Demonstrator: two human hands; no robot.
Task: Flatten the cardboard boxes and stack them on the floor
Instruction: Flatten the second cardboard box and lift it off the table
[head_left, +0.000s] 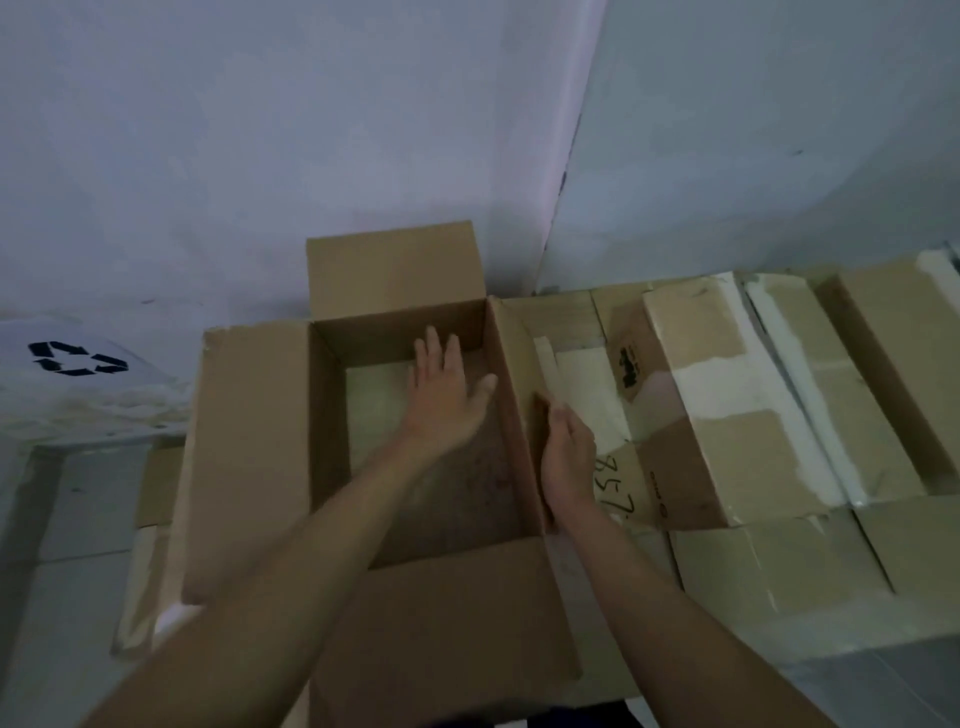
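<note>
**Open box not yet collapsed**

The near flap of the open box spreads toward the camera, both forearms crossing it. The left hand reaches inside, fingers spread flat, grasping nothing. The right hand clasps the box's right wall at its top edge. The box stands in the wall corner on the flattened boxes covering the floor. The step looks like breaking the bottom open; next, pushing opposite walls together. The box's underside is hidden, and the right fingertips cannot be made out.
</note>
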